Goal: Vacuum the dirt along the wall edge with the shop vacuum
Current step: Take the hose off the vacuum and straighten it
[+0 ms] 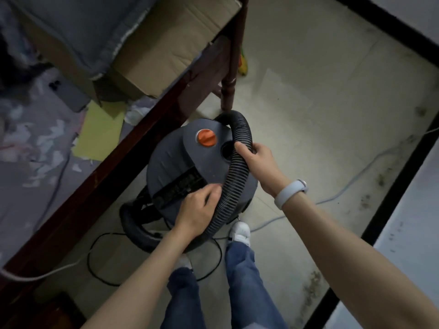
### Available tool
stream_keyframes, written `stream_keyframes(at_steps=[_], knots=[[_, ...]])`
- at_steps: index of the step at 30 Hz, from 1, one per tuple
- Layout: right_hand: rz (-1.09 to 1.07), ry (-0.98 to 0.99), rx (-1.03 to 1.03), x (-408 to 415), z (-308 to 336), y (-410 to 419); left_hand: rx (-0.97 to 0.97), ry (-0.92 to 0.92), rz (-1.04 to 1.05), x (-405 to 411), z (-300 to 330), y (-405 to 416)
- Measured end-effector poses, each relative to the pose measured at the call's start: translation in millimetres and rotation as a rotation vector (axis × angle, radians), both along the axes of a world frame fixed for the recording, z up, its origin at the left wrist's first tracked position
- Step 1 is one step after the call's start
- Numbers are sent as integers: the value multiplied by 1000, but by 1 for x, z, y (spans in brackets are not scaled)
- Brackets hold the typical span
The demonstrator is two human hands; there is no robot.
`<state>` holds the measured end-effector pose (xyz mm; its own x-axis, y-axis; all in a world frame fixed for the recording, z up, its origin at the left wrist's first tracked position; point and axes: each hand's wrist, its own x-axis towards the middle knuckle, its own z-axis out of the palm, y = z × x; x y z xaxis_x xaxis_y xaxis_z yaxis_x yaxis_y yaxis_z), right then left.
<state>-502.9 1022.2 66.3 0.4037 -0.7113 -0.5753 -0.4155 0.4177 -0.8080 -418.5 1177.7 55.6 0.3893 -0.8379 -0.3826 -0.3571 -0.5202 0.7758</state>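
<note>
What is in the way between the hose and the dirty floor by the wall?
Nothing visible. Both hands hold the hose over the vacuum; bare floor with only a thin cable lies before the dirt along the wall edge.

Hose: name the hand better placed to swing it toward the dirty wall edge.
Probably right. The right hand grips the hose on the side nearest the dirt by the wall; the left hand holds it lower, by the bed.

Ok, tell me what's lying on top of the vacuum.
The black ribbed hose arcs over the shop vacuum lid beside the orange knob. Both the right hand and left hand grip it, partly hiding the lid.
</note>
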Motion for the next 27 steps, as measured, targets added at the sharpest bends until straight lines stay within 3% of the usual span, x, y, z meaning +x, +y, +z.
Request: stream_keyframes(at_steps=[4, 10, 13, 17, 21, 27], knots=[[-84, 77, -6, 26, 19, 24, 120, 293, -117, 29, 15, 35], [-210, 32, 64, 71, 37, 53, 204, 416, -268, 55, -1, 98], [-212, -51, 113, 90, 46, 62, 145, 417, -269, 64, -2, 110], [-150, -176, 229, 136, 59, 73, 77, 406, -116, 91, 3, 124], [-95, -130, 288, 185, 64, 112, 72, 367, 0, 131, 7, 167], [-194, -133, 344, 163, 40, 167, 175, 281, -76, 134, 11, 221]])
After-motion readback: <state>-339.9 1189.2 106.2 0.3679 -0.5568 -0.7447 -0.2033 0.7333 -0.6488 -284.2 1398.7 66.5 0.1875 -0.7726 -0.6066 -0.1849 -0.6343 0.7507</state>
